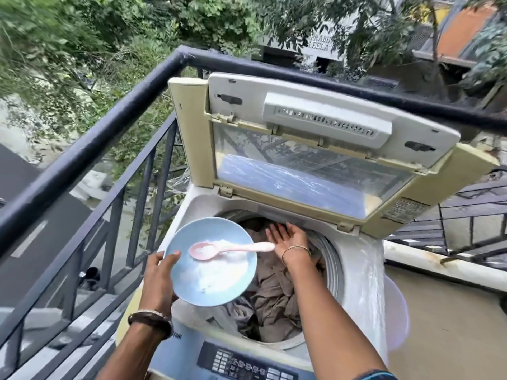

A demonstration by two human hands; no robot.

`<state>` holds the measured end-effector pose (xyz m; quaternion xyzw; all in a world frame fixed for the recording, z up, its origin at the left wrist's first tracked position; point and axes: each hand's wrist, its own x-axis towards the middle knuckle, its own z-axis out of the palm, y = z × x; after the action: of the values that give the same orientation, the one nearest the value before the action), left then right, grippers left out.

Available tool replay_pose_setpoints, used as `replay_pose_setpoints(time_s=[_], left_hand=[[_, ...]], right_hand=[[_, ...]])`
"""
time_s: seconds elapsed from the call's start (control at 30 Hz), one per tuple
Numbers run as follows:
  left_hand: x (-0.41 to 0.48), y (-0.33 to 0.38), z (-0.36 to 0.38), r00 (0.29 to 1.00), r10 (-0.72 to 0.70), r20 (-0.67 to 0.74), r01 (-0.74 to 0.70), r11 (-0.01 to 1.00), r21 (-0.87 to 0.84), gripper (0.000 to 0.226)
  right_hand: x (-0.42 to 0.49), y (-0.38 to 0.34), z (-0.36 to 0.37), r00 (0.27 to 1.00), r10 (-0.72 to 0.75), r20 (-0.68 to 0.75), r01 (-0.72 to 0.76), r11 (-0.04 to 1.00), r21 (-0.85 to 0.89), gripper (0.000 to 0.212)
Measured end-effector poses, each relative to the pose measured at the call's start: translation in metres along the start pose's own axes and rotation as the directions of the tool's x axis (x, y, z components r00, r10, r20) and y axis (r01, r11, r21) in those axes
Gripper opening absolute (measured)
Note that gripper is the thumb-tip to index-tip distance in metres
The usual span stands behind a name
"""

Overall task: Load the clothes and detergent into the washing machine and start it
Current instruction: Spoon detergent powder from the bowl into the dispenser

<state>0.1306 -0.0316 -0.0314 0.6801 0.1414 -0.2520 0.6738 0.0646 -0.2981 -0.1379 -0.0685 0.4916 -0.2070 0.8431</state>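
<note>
Two bare hands work over an open top-loading washer [354,250], which fills the frame from the centre toward 5 o'clock. Its lid [315,160] stands raised at 12 o'clock of the drum [327,259], with the clear window facing the camera. Brown and grey clothes [274,297] lie crumpled inside the drum and fill it nearly to the rim. The left hand [162,272] holds a light blue plate [192,229] at the plate's 8 o'clock edge; the thumb lies on top of the rim and the other fingers are under it, hidden. The plate hangs over the 9 o'clock side of the drum opening, a little tilted. White detergent [219,272] powder lies in a heap on it, and a pink spoon [233,249] rests on the powder with its bowl toward 9 o'clock and its handle toward 3 o'clock. The right hand [288,239] is over the clothes at the 12 o'clock part of the opening, palm up, fingers straight and a little spread, gripping nothing. The end of the spoon handle comes just to the edge of this palm; whether they touch I cannot tell. A thin bangle [296,249] is on the right wrist and a dark band [149,319] on the left one. The control panel [247,363] sits at 6 o'clock. A black railing [109,127] runs from 8 o'clock up to 12 and on toward 3, with green trees beyond it.
</note>
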Motion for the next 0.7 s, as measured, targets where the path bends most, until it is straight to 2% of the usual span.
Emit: replay_pose_setpoints(time_s=[0.37,0.5,0.6,0.7], left_hand=[[0.001,-0.007,0.003,0.999,-0.024,0.021,0.023,1.0,0.019,0.024],[0.0,-0.005,0.006,1.0,-0.011,0.026,0.011,1.0,0.015,0.022],[-0.001,-0.004,0.007,1.0,-0.005,0.017,0.005,1.0,0.007,0.021],[-0.001,-0.003,0.008,1.0,-0.003,0.007,0.003,1.0,-0.003,0.019]], right_hand=[[0.013,0.014,-0.014,0.997,-0.031,0.077,0.032,0.999,-0.003,0.009],[0.015,0.019,-0.006,0.997,-0.051,0.049,0.052,0.998,-0.027,0.039],[0.018,0.02,-0.003,0.997,-0.082,0.015,0.082,0.996,-0.042,0.037],[0.019,0.022,-0.006,0.994,-0.103,0.039,0.104,0.994,-0.038,0.034]])
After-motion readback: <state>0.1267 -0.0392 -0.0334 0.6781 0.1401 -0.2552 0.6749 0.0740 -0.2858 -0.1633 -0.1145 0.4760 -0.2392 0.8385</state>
